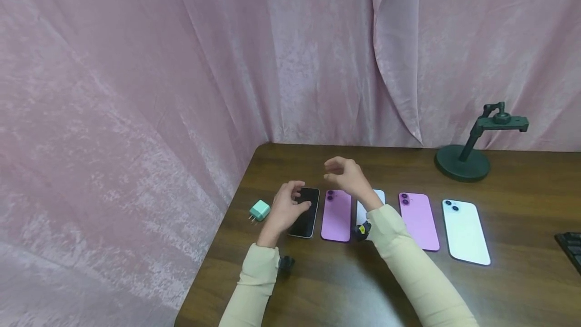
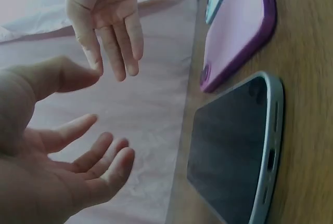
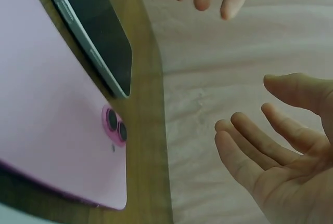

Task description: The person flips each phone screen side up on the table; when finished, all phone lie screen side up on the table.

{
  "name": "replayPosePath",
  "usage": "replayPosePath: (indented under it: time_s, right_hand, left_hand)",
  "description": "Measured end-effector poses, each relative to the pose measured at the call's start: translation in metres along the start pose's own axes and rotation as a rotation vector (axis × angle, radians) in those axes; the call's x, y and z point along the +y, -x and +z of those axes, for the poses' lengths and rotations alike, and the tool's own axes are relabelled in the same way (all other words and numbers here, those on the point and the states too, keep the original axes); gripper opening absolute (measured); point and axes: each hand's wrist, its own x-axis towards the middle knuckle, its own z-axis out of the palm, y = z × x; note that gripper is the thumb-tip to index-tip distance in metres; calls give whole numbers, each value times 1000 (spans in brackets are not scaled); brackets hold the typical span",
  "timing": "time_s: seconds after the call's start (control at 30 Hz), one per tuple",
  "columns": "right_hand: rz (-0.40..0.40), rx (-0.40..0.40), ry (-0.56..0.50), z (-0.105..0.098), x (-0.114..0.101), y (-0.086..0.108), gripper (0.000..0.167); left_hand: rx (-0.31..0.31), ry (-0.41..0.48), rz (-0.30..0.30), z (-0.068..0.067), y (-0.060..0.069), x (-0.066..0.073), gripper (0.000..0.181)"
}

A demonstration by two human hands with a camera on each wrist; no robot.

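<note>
My left hand [image 1: 285, 208] hovers over a phone lying screen up [image 1: 308, 216], its fingers loosely bent and holding nothing. In the left wrist view the dark screen [image 2: 229, 146] and pale frame of that phone lie apart from the fingers. Higher up and to the right, my right hand [image 1: 349, 178] hangs in the air, bare and with relaxed fingers. Below it lies a pink phone [image 1: 337, 218], back up, with two camera lenses. The right forearm partly hides a pale phone [image 1: 378, 197]. The right wrist view shows the right hand [image 3: 281, 156] clear of the pink phone [image 3: 57, 99].
Left of the phones sits a mint-green charger plug [image 1: 260, 209]. Farther right lie another pink phone [image 1: 418, 221] and a white phone [image 1: 466, 231], both back up. A dark green stand [image 1: 463, 163] is at the back, a black object [image 1: 571, 246] at the right edge.
</note>
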Motion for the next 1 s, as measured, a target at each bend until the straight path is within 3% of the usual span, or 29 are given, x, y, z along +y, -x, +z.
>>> replayPosePath:
  time_s: [0.1,0.2,0.33,0.47,0.63,0.8,1.0]
  right_hand:
    - [6,14,-3,-5,7,2,37]
    - [21,24,7,-8,16,4,38]
    - [50,20,39,-9,27,8,41]
    - [79,7,72,-8,37,14,46]
    - [100,-16,141,-8,47,21,50]
    - [93,-58,201,-8,52,23,54]
    - [45,-97,258,-8,52,23,53]
  left_hand:
    - [47,49,12,7,-3,0,50]
    - [45,83,28,13,-8,1,53]
    - [-50,108,19,21,-10,2,60]
    - [-158,81,-14,29,-7,2,70]
    - [-248,32,-24,37,-3,1,82]
    - [-319,-23,21,42,-4,0,93]
    - [-384,-191,112,49,-7,2,101]
